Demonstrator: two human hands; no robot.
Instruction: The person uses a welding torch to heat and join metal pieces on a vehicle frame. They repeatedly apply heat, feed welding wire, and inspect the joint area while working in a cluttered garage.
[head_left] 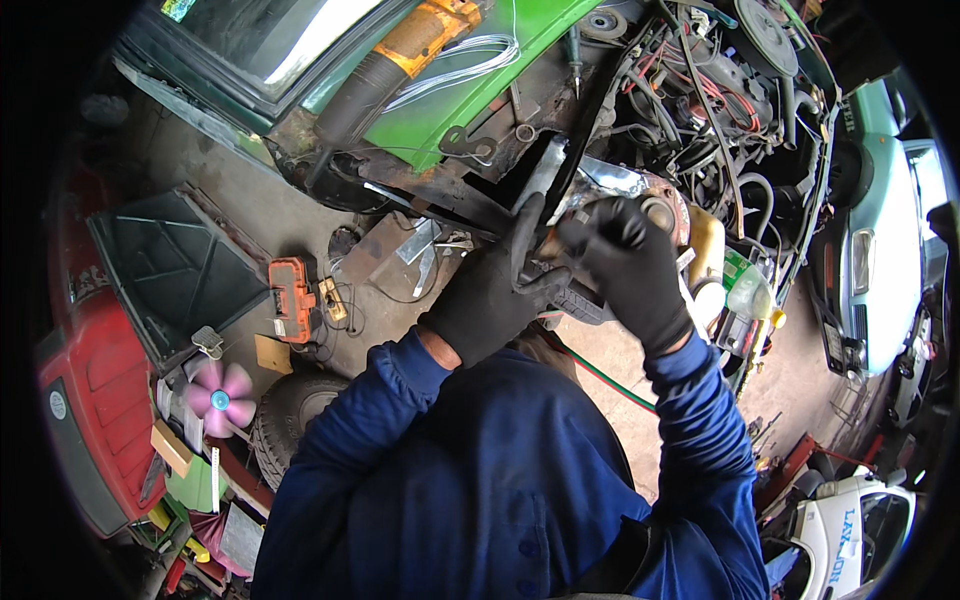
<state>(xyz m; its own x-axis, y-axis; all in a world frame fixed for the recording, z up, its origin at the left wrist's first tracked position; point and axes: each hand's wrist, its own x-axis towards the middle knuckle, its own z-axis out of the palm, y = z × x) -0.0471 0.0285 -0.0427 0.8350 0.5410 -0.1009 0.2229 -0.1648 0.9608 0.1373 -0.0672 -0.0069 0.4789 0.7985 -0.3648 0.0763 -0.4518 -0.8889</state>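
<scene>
Both hands wear black gloves and meet in front of me, over the front corner of a green vehicle. My left hand is open, its index finger stretched up beside a silvery metal strip and its thumb held apart. Whether it touches the strip, I cannot tell. Just to its right, my right hand has its fingers curled together, slightly blurred; anything between them is hidden. Bare and rusty metal of the vehicle's front lies right behind the fingers.
Wire coil, orange-and-dark cylindrical tool and screwdriver lie on the vehicle. The engine bay is exposed. On the left are an orange case, pink-bladed fan, tyre and red vehicle. A hose crosses the floor.
</scene>
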